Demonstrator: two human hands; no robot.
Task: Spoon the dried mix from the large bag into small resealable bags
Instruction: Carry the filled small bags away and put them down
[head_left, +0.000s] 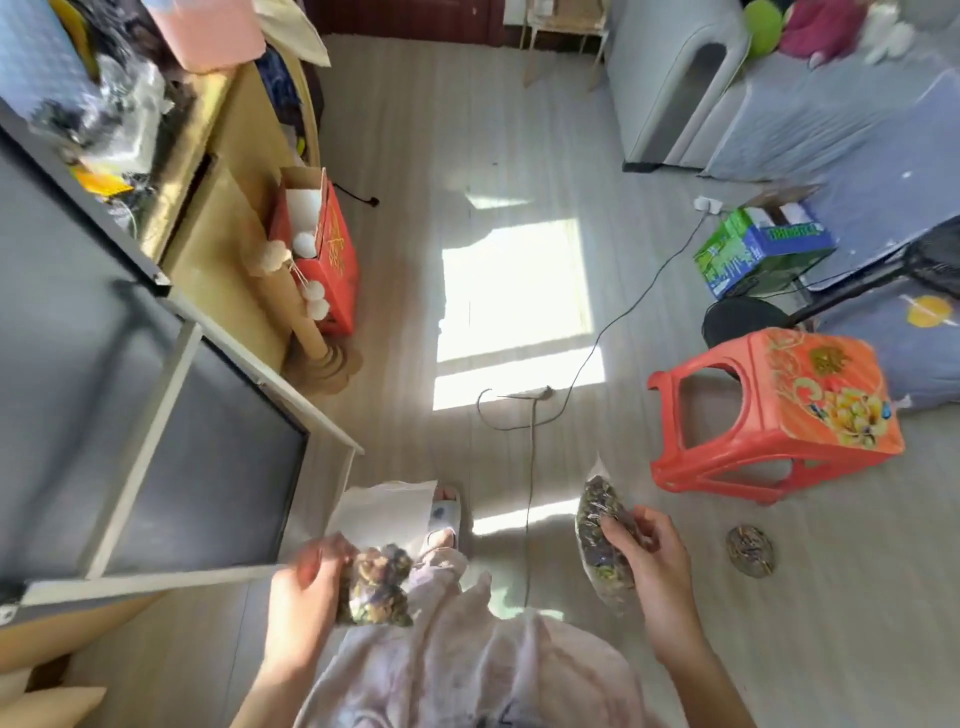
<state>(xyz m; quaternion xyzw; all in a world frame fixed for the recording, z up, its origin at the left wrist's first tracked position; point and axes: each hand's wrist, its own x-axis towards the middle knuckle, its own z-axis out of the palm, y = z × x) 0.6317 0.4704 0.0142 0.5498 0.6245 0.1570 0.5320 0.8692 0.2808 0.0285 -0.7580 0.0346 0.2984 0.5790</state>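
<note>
Nearest, over a lap in pale pink clothing (457, 670): left hand (306, 587) curled round a small clear bag of dried mix (379, 584), plump and apparently full. Right hand (652, 558) pinching a second filled bag (602, 540), held upright by its side, top edge pointing away. Seal on either bag too blurred to judge as pressed shut. So at least two portions bagged.

Just beyond the right hand, on the floor (519, 130): a small round dark patch (750, 552), possibly a third portion or spilled mix. Hard to say.

Further out: white sheet (384, 509) by the slippered foot (444, 514), red plastic stool (769, 410) tipped on its side.

No spoon, no large bag in view, so remaining quantity unknown; sealing and setting down likely left.
</note>
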